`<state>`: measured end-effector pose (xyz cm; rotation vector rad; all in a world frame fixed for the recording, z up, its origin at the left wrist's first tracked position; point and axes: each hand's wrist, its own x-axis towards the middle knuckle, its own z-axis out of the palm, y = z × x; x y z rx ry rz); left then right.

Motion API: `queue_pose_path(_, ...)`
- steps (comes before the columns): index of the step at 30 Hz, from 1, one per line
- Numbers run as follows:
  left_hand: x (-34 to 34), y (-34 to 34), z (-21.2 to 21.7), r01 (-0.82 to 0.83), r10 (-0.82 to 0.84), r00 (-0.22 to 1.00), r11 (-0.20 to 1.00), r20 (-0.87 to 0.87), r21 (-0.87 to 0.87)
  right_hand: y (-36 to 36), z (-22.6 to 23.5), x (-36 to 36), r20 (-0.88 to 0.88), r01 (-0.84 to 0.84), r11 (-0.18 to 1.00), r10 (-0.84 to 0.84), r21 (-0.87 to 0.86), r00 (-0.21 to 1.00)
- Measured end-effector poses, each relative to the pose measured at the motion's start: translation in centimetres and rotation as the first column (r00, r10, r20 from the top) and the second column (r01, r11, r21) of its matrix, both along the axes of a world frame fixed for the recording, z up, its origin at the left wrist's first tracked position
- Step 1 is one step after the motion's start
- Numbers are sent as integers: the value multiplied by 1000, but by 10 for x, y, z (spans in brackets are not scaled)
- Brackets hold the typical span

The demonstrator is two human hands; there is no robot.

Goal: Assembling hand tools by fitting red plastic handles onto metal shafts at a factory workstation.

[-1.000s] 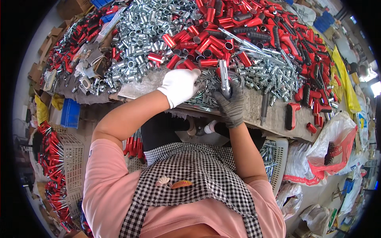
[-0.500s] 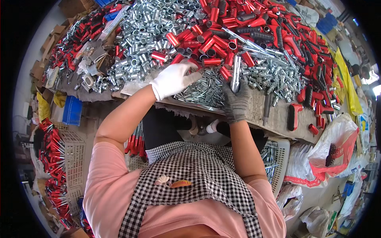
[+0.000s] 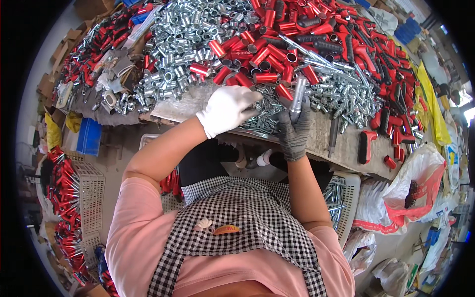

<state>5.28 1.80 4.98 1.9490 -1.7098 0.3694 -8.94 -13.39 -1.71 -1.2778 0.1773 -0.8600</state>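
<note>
My left hand (image 3: 228,110), in a white glove, hovers at the near edge of a heap of small metal pins (image 3: 263,115). Its fingers are bent and apart from the thumb, with nothing visible between them. In a grey glove, my right hand (image 3: 294,132) grips a shiny silver metal tube (image 3: 299,95), which stands nearly upright above the bench edge. A red tube (image 3: 283,92) lies just beyond the pins, close to the silver one. The part of the silver tube inside my palm is hidden.
Silver collars (image 3: 185,42) are heaped at the back left, red tubes (image 3: 267,54) behind my hands. Red-and-black handles (image 3: 366,143) spread over the bench's right side. Below the bench stand a white crate (image 3: 351,198) of metal rods, a white sack (image 3: 396,198) and a blue bin (image 3: 89,137).
My left hand has moved right and slightly nearer, from beside the red tubes to the pins. My right hand, still holding the silver tube, has come slightly nearer to me.
</note>
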Motion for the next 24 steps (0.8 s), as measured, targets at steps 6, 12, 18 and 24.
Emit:
queue_pose_path(6,-8,-13,-7,63,-63,997,998,52,-13,-10,-4,3,-153,-70,997,63,-37,986)
queue_pose_path(12,2,6,14,-361,295,887,922,-355,-137,-15,-28,11,-167,261,864,-360,-431,918)
queue_pose_path(18,2,51,3,-473,-248,37,849,-968,-235,-9,3,14,-360,40,992,-81,-118,929)
queue_pose_path(24,-19,61,1,-480,-604,-221,751,-766,-454,-24,-11,16,-41,123,983,-118,134,992)
